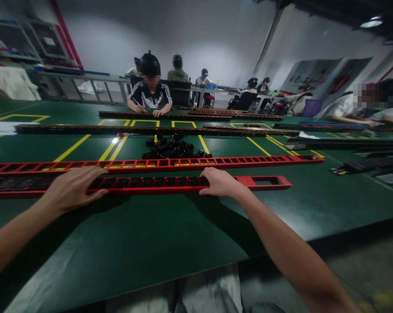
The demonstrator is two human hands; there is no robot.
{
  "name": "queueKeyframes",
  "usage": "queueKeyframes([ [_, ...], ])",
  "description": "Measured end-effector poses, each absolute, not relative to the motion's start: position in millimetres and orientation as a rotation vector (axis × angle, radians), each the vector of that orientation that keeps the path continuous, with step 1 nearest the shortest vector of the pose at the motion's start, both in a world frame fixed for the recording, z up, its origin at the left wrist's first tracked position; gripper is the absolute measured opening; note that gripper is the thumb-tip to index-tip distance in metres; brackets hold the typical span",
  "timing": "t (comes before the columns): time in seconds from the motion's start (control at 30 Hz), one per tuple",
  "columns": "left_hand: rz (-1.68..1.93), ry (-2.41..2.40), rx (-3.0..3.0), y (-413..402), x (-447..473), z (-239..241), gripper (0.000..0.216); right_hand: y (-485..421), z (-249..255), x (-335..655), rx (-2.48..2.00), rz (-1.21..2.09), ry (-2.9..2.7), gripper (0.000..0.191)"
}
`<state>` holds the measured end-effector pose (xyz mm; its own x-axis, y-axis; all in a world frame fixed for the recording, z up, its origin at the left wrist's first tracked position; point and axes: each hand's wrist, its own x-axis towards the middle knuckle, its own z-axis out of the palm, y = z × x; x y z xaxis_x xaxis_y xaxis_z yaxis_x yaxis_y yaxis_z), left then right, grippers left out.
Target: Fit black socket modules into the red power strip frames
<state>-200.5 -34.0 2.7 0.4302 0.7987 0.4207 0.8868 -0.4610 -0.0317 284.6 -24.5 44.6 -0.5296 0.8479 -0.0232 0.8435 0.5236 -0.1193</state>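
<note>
A long red slotted frame (244,181) lies across the green table in front of me, with a row of small black parts (146,181) seated in its openings. My left hand (75,187) spans this frame on the left, fingers over the far edge and thumb at the near edge. Toward the frame's right end, my right hand (220,181) grips it the same way, its thumb along the near side. Just behind lies a second red frame (301,159) with mostly see-through openings. Beyond that is a loose heap of black parts (170,148).
Long dark strips (118,129) run across the green table (170,234) farther back, among yellow marking lines. A person (150,93) sits opposite with hands on the table. At the right are another person's arm, more strips and a dark bundle with coloured ends (349,168).
</note>
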Motion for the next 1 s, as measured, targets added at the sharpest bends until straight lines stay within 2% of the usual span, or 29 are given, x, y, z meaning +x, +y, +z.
queueKeyframes([
  [0.17, -0.536, -1.214, -2.593, -33.5, -86.0, 9.9, 0.051, -17.2, 35.5, 286.2, -1.401, 0.177, -2.631, 0.055],
  [0.3, -0.525, -1.073, -2.667, -26.8, -38.6, 5.2, 0.052, -0.6, 41.8, 308.7, -1.290, 0.507, -2.571, 0.032],
  [0.4, -0.496, -1.153, -2.689, -24.1, -26.9, -2.1, 0.054, 15.3, 42.8, 336.8, -1.362, 0.560, -2.454, 0.025],
  [0.57, -0.373, -1.364, -2.645, -25.6, -30.5, -7.1, 0.062, 23.6, 34.6, 379.7, -1.509, 0.688, -2.188, 0.037],
  [0.83, -0.379, -1.282, -2.698, -16.3, -48.3, -17.6, 0.064, 13.9, 28.8, 374.3, -1.369, 0.686, -2.378, 0.044],
  [1.0, -0.419, -1.322, -2.681, -14.6, -51.3, -22.0, 0.065, 17.3, 23.4, 370.4, -1.411, 0.700, -2.323, 0.056],
])
